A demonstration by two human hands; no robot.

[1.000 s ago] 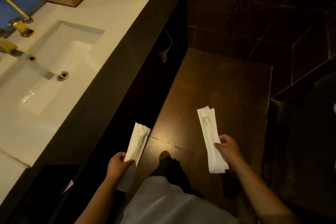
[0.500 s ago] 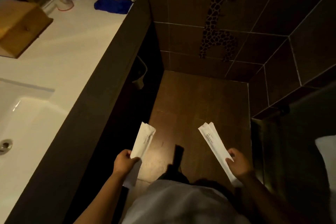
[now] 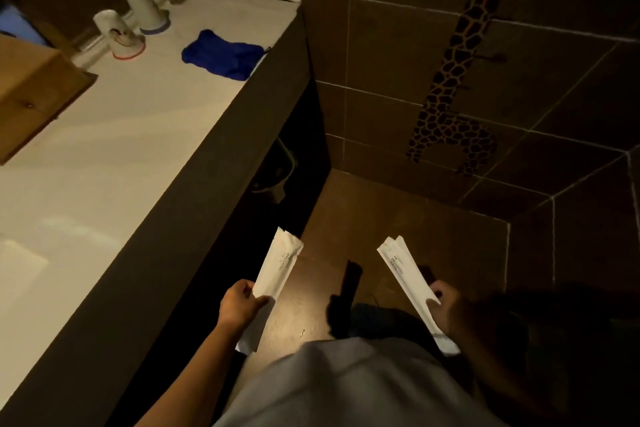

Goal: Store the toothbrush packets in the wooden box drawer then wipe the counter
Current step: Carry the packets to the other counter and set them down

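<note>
The left hand (image 3: pixel 239 305) pinches one white toothbrush packet (image 3: pixel 273 282) near its lower end, and its grip is closed on the paper. The right hand (image 3: pixel 453 308) pinches what looks like two packets (image 3: pixel 408 282) stacked together, though the dim light makes the count hard to tell. Both hands are low, over the dark floor (image 3: pixel 398 218) and well below the top of the white table (image 3: pixel 138 121). The wooden box (image 3: pixel 34 94) sits at the far left on the table, and its drawer, with a small knob, looks shut. So I think the packets are being carried over and nothing is put away yet. A blue cloth (image 3: pixel 221 54) lies near the far corner of the table, close to the edge, with two upside-down white cups (image 3: pixel 131 28) behind it. That cloth is likely for the wiping later. Here is what could go wrong. Both hands are full, so there is no free hand to pull the drawer open, and trying it with a packet in the grip could bend the packet or drop it. The packets are thin and slippery, and the right hand's stack could slide apart and fall on the floor. The long packets stick out, so they could bump the table's dark front edge on the way up.
</note>
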